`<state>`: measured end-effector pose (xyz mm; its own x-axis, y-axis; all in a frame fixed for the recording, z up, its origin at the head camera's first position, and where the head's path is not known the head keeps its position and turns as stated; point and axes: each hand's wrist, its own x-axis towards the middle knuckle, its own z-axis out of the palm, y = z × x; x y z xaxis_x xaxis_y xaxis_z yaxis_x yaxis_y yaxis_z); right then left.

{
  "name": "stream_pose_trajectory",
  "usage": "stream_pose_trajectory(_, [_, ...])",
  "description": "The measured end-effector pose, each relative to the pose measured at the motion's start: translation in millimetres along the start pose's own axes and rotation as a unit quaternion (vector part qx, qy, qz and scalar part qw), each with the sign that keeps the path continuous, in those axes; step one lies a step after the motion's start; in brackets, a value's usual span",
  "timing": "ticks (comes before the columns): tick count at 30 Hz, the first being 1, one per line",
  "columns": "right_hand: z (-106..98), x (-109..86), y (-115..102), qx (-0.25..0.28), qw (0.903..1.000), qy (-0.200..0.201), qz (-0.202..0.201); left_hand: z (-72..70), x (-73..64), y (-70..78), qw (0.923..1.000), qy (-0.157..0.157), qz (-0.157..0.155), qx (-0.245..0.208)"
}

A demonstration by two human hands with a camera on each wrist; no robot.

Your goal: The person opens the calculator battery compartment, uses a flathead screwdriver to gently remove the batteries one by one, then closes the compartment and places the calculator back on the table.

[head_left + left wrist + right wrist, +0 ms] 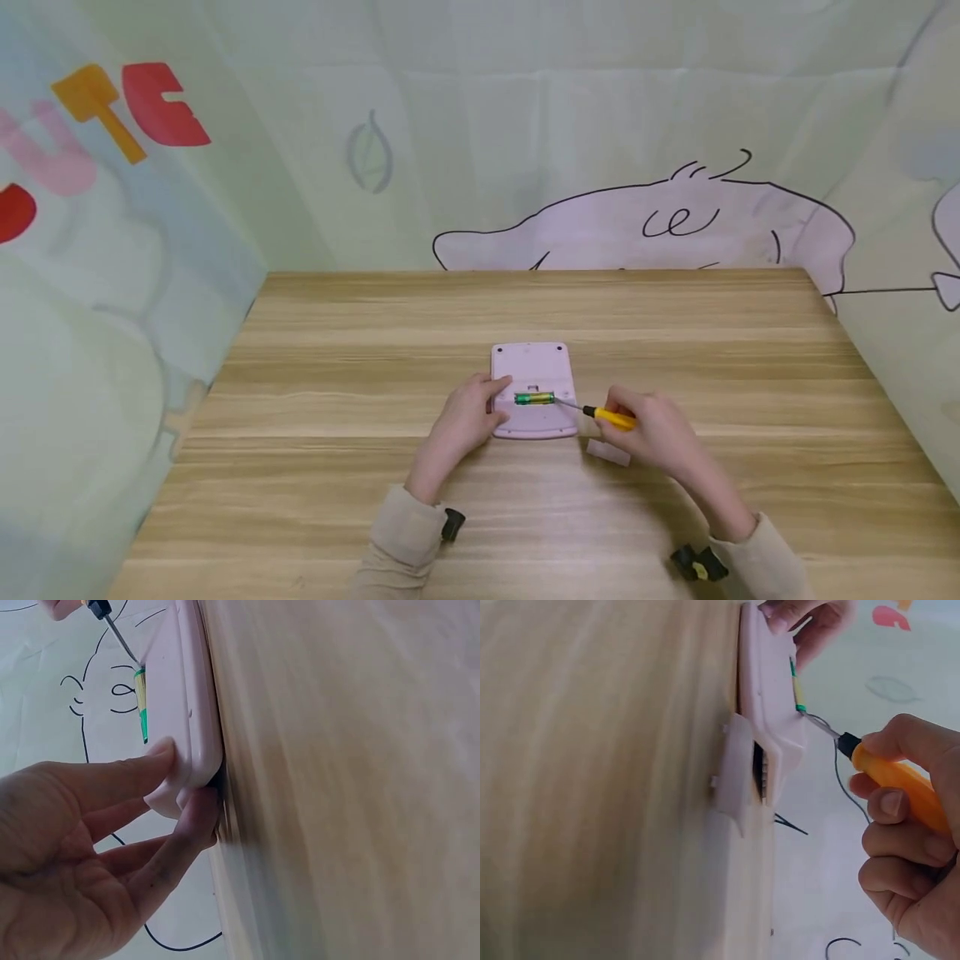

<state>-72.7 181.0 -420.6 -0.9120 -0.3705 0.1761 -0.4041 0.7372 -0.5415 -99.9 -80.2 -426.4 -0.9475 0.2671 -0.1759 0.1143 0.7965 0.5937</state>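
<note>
A pale pink calculator [531, 364] lies back side up on the table, its battery slot uncovered. One green and gold battery [534, 399] sits in that slot. My left hand [463, 417] pinches the calculator's left edge, with the thumb on the back face and fingers at the underside in the left wrist view. In my right hand [658, 427] is a screwdriver [615, 418] with a yellow handle, its metal tip at the battery's right end. The small pink battery cover [735, 769] lies on the table just below the right hand.
The wood-grain table [360, 333] extends around the calculator on all sides. A printed cloth [300, 150] with cartoon drawings hangs behind and beside the table. Black straps with small devices [699, 564] show at both sleeve cuffs.
</note>
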Motion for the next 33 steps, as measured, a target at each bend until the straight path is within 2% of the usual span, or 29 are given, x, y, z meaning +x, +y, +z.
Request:
stream_pose_trajectory(7, [7, -3.6, 7, 0.027, 0.9991, 0.031, -0.008, 0.1, 0.0, 1.2, 1.0, 0.003, -0.001, 0.001])
stream_pose_trajectory(16, [12, -8.4, 9, 0.04, 0.9986, 0.033, 0.013, 1.0, -0.2, 0.2, 1.0, 0.004, -0.004, 0.001])
stream_pose_trajectory(28, [11, -10.2, 8, 0.047, 0.9977, 0.046, 0.015, 1.0, 0.9, 0.9, 0.9998, -0.001, -0.018, -0.012])
stream_pose_trajectory(33, [10, -9.5, 9, 0.045, 0.9978, 0.047, 0.014, 0.9, 1.2, 0.6, 0.9999, 0.002, -0.009, -0.008])
